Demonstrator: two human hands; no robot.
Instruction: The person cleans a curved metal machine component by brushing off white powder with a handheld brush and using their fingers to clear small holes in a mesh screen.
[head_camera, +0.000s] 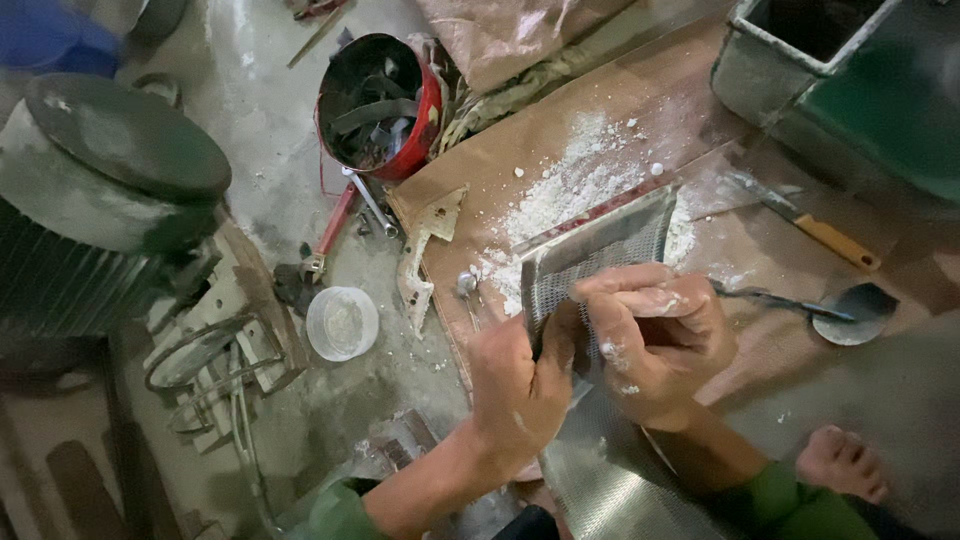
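Observation:
A curved sheet of perforated metal mesh (600, 250) stands on edge over brown paper dusted with white powder (575, 185). My left hand (515, 385) grips the sheet's near left edge. My right hand (655, 335), smeared with white powder, closes over the sheet's front right side, fingers curled on the mesh. The lower part of the mesh (600, 480) runs down between my forearms. Both sleeves are green.
A red bucket of metal scraps (385, 105) stands at the back, with a wrench (372, 203) and red-handled tool (330, 235) below it. A small white bowl (342, 323) sits left. A ladle (850, 315), orange-handled knife (815, 230), green metal box (850, 80), motor (110, 170) and bare foot (840, 462) surround.

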